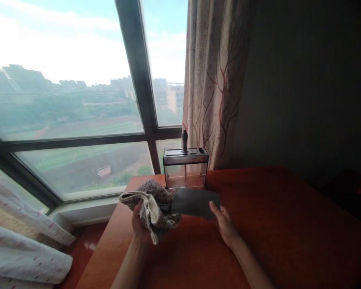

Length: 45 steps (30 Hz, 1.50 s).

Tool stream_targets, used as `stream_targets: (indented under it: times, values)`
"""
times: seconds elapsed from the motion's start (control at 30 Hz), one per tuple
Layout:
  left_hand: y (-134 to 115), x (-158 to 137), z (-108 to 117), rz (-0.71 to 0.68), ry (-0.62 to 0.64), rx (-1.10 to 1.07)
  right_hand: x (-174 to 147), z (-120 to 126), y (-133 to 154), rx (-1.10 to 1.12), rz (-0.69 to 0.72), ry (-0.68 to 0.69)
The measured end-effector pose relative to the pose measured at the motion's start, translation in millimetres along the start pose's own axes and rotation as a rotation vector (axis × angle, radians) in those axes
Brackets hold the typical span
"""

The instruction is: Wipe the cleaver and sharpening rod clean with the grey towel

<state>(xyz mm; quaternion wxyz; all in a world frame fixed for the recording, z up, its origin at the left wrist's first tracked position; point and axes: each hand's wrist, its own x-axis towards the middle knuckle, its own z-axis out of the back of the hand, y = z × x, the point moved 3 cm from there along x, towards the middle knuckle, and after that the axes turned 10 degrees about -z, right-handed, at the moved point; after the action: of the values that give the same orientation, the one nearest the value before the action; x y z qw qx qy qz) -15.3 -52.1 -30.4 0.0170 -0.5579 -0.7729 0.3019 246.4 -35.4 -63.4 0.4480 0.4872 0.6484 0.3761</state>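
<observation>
A bunched grey-brown towel (152, 208) with a pale edge is gripped in my left hand (140, 224), its fingers closed and partly hidden by the folds. From the towel's right side sticks out the broad grey blade of a cleaver (196, 202); a dark bit, seemingly its handle, shows among the folds. My right hand (225, 224) pinches the blade's right end, thumb on the near face and the other fingers mostly out of sight behind. Both hands are above the table. Just beyond the blade stands a clear-sided knife block (185, 159) with a black-handled tool (185, 141) upright in its top.
The reddish-brown wooden table (276, 224) spreads under my hands, its left edge close to my left arm. Behind it are a large window (69, 100) and a patterned curtain (213, 80). Another pale curtain (27, 253) hangs at lower left. A dark wall (303, 88) rises at right.
</observation>
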Motion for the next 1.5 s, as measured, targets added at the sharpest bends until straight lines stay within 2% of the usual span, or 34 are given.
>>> stream_targets:
  times: [0.1, 0.27, 0.43, 0.57, 0.77, 1.03, 1.13, 1.27, 1.5]
  values:
    - [4.7, 2.4, -2.5, -0.016, 0.025, -0.025, -0.1, -3.9, -5.6, -0.087, 0.03, 0.007]
    - [13.0, 6.8, -0.9, -0.065, 0.0, 0.027, -8.1, -16.0, -6.9, -0.279, 0.153, 0.119]
    - [33.2, 3.0, -3.1, 0.046, 0.005, 0.107, -17.2, -24.8, -5.3, -0.435, 0.283, 0.194]
    - [41.1, -1.4, -5.4, 0.1, -0.023, 0.141, -18.7, -28.1, -6.6, -0.455, 0.231, 0.242]
    - [27.6, -0.9, -7.2, 0.049, 0.001, 0.166, -20.1, -30.0, -13.4, -0.432, 0.17, 0.237]
    - [-2.3, 15.3, 0.6, -0.162, -0.043, 0.122, -20.4, -23.8, -16.0, -0.195, -0.029, 0.156]
    - [-13.0, 18.4, 3.3, -0.225, -0.064, 0.102, -20.0, -15.6, -10.0, -0.139, -0.029, 0.066]
    - [-13.7, 14.2, 0.3, -0.173, -0.033, 0.056, -19.9, -11.7, -5.6, -0.144, 0.005, 0.043]
    - [4.0, 4.7, -7.3, -0.095, 0.024, 0.065, -18.1, -15.7, -9.4, -0.186, 0.017, 0.014]
